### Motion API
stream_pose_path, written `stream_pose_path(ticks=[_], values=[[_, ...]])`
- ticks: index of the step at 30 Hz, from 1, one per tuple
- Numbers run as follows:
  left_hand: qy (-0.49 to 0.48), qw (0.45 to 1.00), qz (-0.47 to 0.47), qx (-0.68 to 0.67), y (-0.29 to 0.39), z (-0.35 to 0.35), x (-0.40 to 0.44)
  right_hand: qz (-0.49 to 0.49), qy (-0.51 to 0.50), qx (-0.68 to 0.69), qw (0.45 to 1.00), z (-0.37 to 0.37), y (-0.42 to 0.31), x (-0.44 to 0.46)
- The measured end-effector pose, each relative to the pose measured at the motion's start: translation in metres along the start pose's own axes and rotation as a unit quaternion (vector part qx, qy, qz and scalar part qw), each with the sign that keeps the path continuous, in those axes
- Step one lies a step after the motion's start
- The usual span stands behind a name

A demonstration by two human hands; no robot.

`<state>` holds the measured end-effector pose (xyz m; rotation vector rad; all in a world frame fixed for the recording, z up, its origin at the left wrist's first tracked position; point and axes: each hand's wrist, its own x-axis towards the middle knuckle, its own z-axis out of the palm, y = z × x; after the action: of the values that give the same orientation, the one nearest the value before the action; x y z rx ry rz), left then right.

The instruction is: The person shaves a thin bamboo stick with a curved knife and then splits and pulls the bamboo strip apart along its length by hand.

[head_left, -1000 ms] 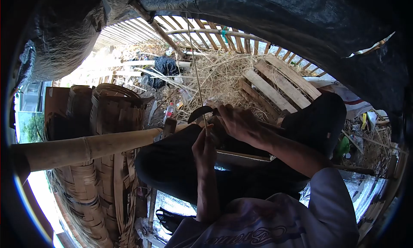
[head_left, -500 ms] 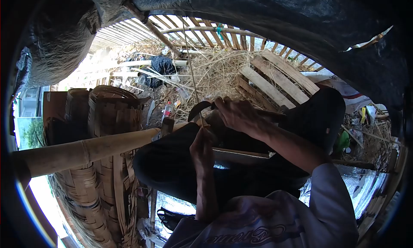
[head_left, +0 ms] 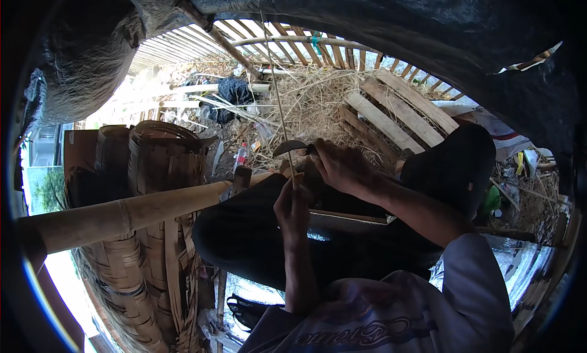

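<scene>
My left hand [head_left: 292, 209] is closed, its fingertips pinching the near end of a thin bamboo strip [head_left: 280, 108]. The strip rises away from me, nearly upright in view, toward the slatted fence. My right hand [head_left: 338, 165] is wrapped round the handle of a knife with a dark curved blade [head_left: 289, 147]. That blade lies across the strip, a little beyond my left fingertips. A small pale sliver [head_left: 298, 177] shows at the left fingertips. My dark-trousered legs [head_left: 244, 224] are bent beneath both hands.
A thick bamboo pole [head_left: 122, 213] runs in from the left, over tall woven bamboo baskets [head_left: 125, 286]. Wooden slats [head_left: 391, 117] lie on straw [head_left: 312, 102] ahead. A plastic bottle [head_left: 241, 155] and a black bag [head_left: 234, 91] are on the littered ground. Dark sheeting [head_left: 391, 22] hangs overhead.
The knife blade has turned flatter and shifted slightly farther up the strip from my left fingertips. Both hands keep their grips. The whole view has shifted slightly.
</scene>
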<state>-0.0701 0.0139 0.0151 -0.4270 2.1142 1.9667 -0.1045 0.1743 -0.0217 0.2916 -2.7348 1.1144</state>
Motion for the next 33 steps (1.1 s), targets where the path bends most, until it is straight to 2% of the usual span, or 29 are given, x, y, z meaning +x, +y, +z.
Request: stream_pose_path(ticks=[6, 13, 19, 25, 27, 29, 30, 33], values=[[-0.005, 1.000, 0.013, 0.013, 0.001, -0.002, -0.001, 0.003, -0.055, -0.026, 0.998, -0.012, -0.013, -0.004], [-0.015, 0.997, 0.052, 0.058, -0.007, -0.003, -0.002, -0.007, -0.024, -0.024, 0.999, -0.015, -0.008, -0.001], [-0.033, 0.999, 0.024, -0.024, -0.002, -0.002, -0.006, -0.023, -0.070, -0.021, 0.997, -0.018, -0.002, 0.000], [-0.031, 0.998, 0.042, 0.044, 0.004, -0.002, -0.016, -0.058, -0.047, -0.055, 0.996, -0.017, 0.018, 0.005], [-0.035, 0.998, 0.029, 0.053, 0.011, 0.000, -0.024, 0.126, -0.043, -0.052, 0.990, -0.004, 0.064, 0.013], [-0.041, 0.996, 0.045, 0.059, 0.010, 0.000, -0.021, 0.200, -0.015, -0.049, 0.978, -0.020, 0.088, 0.025], [-0.036, 0.996, 0.053, 0.063, 0.008, -0.006, -0.023, 0.180, -0.005, -0.068, 0.981, -0.023, 0.083, 0.028], [-0.011, 1.000, 0.013, 0.018, -0.005, -0.012, -0.012, 0.088, 0.064, 0.027, 0.994, -0.012, 0.060, 0.023]])
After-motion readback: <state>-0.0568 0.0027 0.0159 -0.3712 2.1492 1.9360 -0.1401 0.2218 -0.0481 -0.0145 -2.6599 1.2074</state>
